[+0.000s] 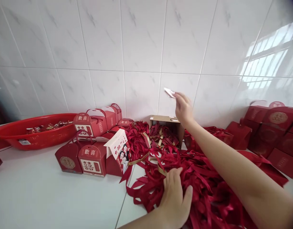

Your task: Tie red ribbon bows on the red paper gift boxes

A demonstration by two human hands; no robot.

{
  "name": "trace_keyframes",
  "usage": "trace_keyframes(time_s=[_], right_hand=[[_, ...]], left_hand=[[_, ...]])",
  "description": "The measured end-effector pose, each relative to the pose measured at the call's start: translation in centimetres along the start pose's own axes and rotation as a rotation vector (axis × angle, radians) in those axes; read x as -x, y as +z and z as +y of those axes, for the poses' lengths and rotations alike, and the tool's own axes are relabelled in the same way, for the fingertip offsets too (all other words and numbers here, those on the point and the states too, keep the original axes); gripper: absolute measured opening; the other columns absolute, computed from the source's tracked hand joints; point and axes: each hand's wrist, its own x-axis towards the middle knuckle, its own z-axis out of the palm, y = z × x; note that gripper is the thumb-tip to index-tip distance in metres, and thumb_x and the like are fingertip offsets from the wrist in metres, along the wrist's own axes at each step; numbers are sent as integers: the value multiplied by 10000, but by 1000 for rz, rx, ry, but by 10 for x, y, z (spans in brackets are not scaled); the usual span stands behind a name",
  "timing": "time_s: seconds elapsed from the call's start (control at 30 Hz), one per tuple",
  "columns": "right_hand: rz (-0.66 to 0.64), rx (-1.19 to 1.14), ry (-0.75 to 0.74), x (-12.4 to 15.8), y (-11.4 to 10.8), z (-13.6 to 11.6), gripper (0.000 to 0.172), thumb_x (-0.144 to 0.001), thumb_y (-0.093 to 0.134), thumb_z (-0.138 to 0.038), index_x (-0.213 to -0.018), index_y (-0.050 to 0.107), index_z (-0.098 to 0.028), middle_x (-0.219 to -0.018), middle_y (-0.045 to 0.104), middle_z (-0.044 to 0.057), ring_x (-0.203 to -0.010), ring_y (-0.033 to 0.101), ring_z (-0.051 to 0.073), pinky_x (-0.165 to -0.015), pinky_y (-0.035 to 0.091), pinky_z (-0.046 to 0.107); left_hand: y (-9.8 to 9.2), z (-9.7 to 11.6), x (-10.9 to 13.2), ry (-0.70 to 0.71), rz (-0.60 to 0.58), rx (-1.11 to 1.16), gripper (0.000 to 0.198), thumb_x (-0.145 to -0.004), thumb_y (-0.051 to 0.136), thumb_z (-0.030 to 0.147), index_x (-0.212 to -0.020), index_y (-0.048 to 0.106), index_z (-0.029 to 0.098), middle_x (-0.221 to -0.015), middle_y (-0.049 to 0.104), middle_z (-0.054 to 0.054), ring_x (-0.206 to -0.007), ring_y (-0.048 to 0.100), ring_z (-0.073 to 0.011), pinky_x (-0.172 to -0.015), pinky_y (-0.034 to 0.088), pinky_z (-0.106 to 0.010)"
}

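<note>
My right hand [184,109] is raised in front of the tiled wall, fingers closed in a pinch. Between them sits a small white flat item [169,92], too blurred to make out its kind. Lower down, my left hand [174,198] lies on a heap of red ribbons [201,181], its fingers stretched out and the thumb apart. A brown cardboard box [163,118] stands open toward me behind the heap, with red and gold ribbon pieces inside. Left of the ribbons leans a white card panel [119,148] printed with a cartoon couple.
Red gift boxes [92,160] with Chinese characters stand left of the ribbons. A wide red basin [41,140] with small wrapped pieces is farther left. More red boxes [277,133] are stacked at right. A white tiled wall [141,47] closes off the back of the table.
</note>
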Motion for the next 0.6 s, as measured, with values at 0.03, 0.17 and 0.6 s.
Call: trace_keyframes(time_s=[0.03, 0.17, 0.6], right_hand=[[-207, 114, 52, 1, 22, 9, 490, -891, 298, -159, -1362, 421, -224, -1422, 432, 87, -1314, 376, 233, -1074, 299, 459], [-460, 185, 116, 26, 78, 35, 515, -787, 444, -177, -1298, 498, -215, -1316, 542, 107, -1260, 441, 293, -1056, 294, 530], [-689, 101, 19, 43, 160, -68, 367, -918, 349, -264, -1219, 554, -226, -1229, 570, 106, -1092, 550, 252, -930, 418, 376]], left_hand=[[-1, 1, 1, -1, -3, 3, 522, -899, 380, 451, -1369, 340, 227, -1378, 366, -146, -1292, 291, -297, -1099, 180, -479], [-5, 5, 3, 44, 11, -25, 323, -914, 355, 316, -1204, 450, 208, -1230, 460, -93, -1127, 417, -243, -1018, 302, -442], [-46, 10, 12, 129, -157, -29, 315, -905, 483, 309, -1199, 511, 199, -1257, 489, -118, -1126, 469, -261, -977, 387, -481]])
